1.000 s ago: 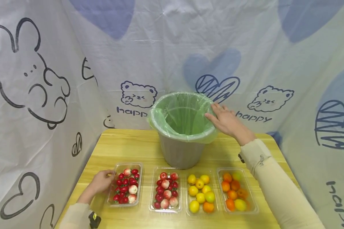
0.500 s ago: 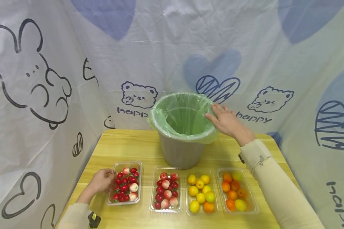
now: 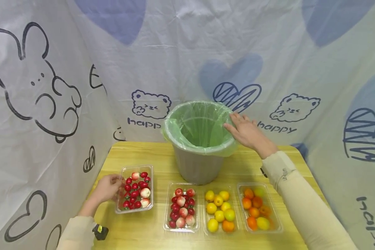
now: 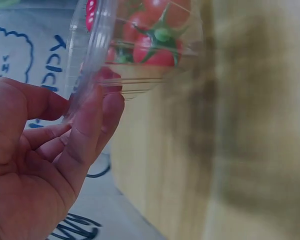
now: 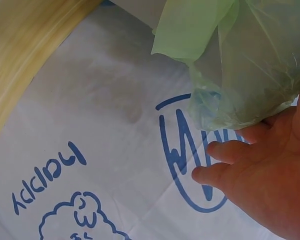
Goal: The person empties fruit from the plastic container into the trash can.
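We find the left hand point(image 3: 107, 189) gripping the clear tray point(image 3: 137, 167) of small red tomatoes point(image 3: 134, 194) by its outer long edge. In the left wrist view the thumb and curled fingers of that hand point(image 4: 35, 165) pinch the tray's wall point(image 4: 97, 55). This tray lies in front of the bin point(image 3: 197, 166) and to its left. It sits out of line with the three trays beside it, the red fruit tray point(image 3: 181, 230), the yellow fruit tray point(image 3: 218, 233) and the orange fruit tray point(image 3: 276, 211), and nearer the bin than they are. We cannot tell whether it is clear of the counter point(image 3: 137, 156). The right hand point(image 3: 247, 132) rests on the right side of the bin's rim, fingers straight and flat against the green liner point(image 3: 175, 133), holding nothing. The right wrist view confirms fingers point(image 5: 225, 150) extended beside the folded liner point(image 5: 240, 65). We judge the step in hand to be taking up the tomato tray while the bin is steadied. Any further move calls for a firm pinch on the thin wall and a level tray, as the loose fruit could roll.
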### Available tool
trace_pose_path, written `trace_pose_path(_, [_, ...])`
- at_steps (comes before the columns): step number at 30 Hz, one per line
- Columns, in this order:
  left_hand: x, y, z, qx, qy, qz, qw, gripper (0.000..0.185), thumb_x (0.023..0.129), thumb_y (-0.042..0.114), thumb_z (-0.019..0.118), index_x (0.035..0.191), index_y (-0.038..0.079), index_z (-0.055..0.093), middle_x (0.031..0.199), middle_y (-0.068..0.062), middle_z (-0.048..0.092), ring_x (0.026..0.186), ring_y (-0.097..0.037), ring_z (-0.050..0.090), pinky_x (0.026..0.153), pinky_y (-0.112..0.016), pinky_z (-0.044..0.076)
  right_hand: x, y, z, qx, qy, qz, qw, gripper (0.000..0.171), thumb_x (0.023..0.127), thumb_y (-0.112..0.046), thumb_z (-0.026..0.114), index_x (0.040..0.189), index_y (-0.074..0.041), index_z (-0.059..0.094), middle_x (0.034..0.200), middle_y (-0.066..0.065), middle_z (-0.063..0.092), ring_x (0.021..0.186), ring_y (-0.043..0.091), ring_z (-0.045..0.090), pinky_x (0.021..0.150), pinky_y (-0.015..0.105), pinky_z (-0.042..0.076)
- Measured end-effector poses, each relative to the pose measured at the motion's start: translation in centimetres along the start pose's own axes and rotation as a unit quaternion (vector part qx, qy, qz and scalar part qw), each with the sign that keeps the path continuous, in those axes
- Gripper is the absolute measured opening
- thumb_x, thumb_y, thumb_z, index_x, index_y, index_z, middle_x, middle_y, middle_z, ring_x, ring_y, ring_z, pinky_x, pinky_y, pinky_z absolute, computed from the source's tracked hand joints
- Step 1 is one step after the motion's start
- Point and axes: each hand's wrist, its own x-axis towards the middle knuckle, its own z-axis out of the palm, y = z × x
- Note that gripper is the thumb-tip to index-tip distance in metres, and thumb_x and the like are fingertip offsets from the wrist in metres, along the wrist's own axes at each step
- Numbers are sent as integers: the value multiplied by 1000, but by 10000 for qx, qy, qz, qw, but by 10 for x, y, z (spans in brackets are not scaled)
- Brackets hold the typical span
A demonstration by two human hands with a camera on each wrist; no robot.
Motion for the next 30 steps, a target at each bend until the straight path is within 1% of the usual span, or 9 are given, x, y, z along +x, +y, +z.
trace_pose_path(3, [4,12,-10,-101,-23,104,9999,39,105,5,44,132,-20,55,106,-30,74,67,-21,72,52,-36,64,0,-1,-1,-27,-42,13,10000,77,113,-55,22,168,-2,12,176,23,5,160,55,2,127,74,-2])
trace_pose_path(7, [6,33,-22,-206,52,175,9996,40,106,6,43,135,-19,53,108,-32,73,69,-21,73,53,-36,64,1,-1,-2,-70,-84,1,9999,76,114,-53,21,167,-1,11,176,23,5,159,55,3,127,74,-2])
trace_pose_path(10, [4,50,-30,-309,102,215,9992,42,107,7,42,138,-19,51,112,-34,71,72,-20,73,54,-34,64,2,-2,-2,-92,-111,-13,9999,78,113,-55,21,167,0,11,176,23,5,159,55,2,127,74,-2])
trace_pose_path(14, [3,72,-37,-413,70,331,9986,43,108,9,42,141,-18,49,116,-35,70,75,-21,74,57,-34,65,2,-2,-2,-140,-156,23,9998,79,113,-57,20,167,-1,11,176,23,5,160,55,2,128,74,-2])
trace_pose_path(17, [2,86,-44,-337,76,413,9985,44,108,10,42,141,-17,51,118,-35,70,76,-19,74,58,-33,65,1,-2,-2,-162,-195,51,9997,79,112,-57,19,167,-1,10,176,22,3,160,54,1,128,73,-2])
trace_pose_path(20, [2,98,-52,-303,108,440,9985,44,109,12,41,141,-16,51,120,-36,69,77,-19,74,60,-32,66,2,-2,-3,-131,-196,38,9997,79,113,-56,20,167,0,10,176,22,3,160,55,1,128,74,-2])
trace_pose_path(24, [2,114,-61,-270,235,503,9981,44,110,14,40,141,-16,52,124,-37,68,79,-19,75,61,-32,66,3,-4,-5,-99,-147,27,9998,76,114,-53,22,167,1,12,176,22,4,160,55,2,128,73,-1])
trace_pose_path(30, [4,129,-71,-197,389,523,9977,45,111,18,39,141,-14,52,127,-35,66,77,-10,73,62,-30,65,2,-4,-5,-103,-210,48,9997,75,114,-51,23,167,1,11,176,22,3,160,54,2,128,73,-1])
